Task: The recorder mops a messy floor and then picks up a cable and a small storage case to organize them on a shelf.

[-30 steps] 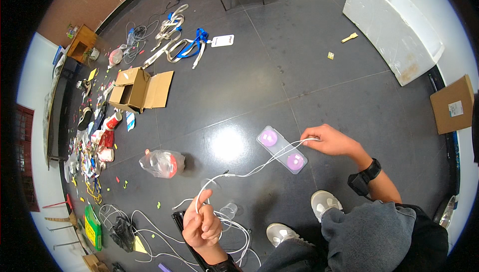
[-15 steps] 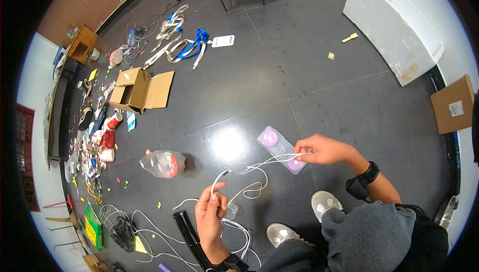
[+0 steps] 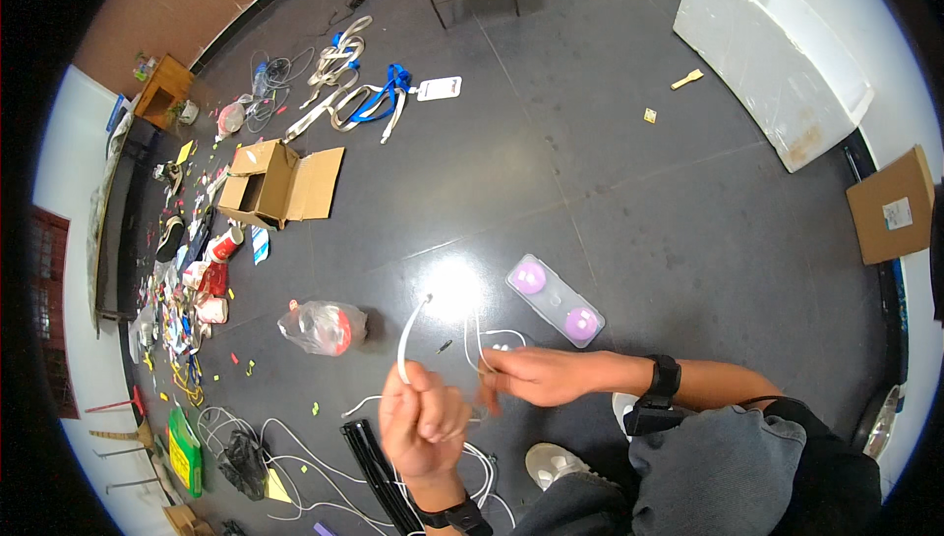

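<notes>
Dark floor (image 3: 472, 211) lies below. Left hand (image 3: 425, 421), fingers closed, pinches a white cable (image 3: 406, 336) above it, tip free; right hand (image 3: 531, 376), half curled, meets white strands (image 3: 480, 341), grip unclear. Cable handling seems underway; next move likely needs strands kept apart.

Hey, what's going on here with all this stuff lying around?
A person is handling white cable bare-handed. The left hand pinches it, one end pointing up; the right hand is at thin white loops, its grip unclear. Just beyond, a translucent case with two round purple pieces lies on the floor.
</notes>
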### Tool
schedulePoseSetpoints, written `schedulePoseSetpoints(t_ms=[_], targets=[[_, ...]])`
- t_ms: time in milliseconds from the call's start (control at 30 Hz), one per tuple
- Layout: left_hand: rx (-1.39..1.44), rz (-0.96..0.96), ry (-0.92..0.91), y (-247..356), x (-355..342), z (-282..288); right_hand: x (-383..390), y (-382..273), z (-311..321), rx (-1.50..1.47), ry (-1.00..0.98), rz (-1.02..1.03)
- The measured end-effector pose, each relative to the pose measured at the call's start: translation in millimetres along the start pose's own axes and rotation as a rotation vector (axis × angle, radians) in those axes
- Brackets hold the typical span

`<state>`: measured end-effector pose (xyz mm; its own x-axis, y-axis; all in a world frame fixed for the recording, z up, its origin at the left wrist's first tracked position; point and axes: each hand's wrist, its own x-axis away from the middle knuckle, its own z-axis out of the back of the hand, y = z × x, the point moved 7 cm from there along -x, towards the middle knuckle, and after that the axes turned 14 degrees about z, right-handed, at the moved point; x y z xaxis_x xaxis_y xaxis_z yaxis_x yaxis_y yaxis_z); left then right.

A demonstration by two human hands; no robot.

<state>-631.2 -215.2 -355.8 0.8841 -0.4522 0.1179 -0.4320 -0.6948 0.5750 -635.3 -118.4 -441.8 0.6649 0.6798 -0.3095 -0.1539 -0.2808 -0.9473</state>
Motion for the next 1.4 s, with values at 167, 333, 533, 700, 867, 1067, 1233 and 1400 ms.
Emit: schedulePoseSetpoints(t_ms=[167,333,533,700,867,1067,1233,1400], targets=[[0.151,-0.226,0.04,65.3,20.7,11.6,22.5,12.1,-4.6,-0.283,-0.088,-0.251],[0.068,-0.28,0.164,103.1,40.6,36.9,35.8,27.1,21.0,-0.21,-0.059,-0.322],[-0.528,0.168,0.451,133.1,45.9,73.5,50.1,39.9,47.2,-0.28,-0.144,-0.468],[-1.304,0.606,0.615,137.7,64.9,92.0,64.2,54.9,61.5,-0.315,-0.173,-0.533],[-1.145,0.471,0.666,140.8,77.4,113.7,69.4,56.2,60.2,-0.359,-0.236,-0.554],[-0.988,0.312,0.573,147.3,84.6,127.5,72.5,55.3,64.3,-0.307,-0.296,-0.497],[-1.098,0.504,0.65,150.1,91.3,122.8,78.9,58.6,69.1,-0.345,-0.298,-0.52],[-0.76,0.04,0.26,155.2,91.8,106.4,89.9,61.2,82.1,-0.325,-0.243,-0.549]])
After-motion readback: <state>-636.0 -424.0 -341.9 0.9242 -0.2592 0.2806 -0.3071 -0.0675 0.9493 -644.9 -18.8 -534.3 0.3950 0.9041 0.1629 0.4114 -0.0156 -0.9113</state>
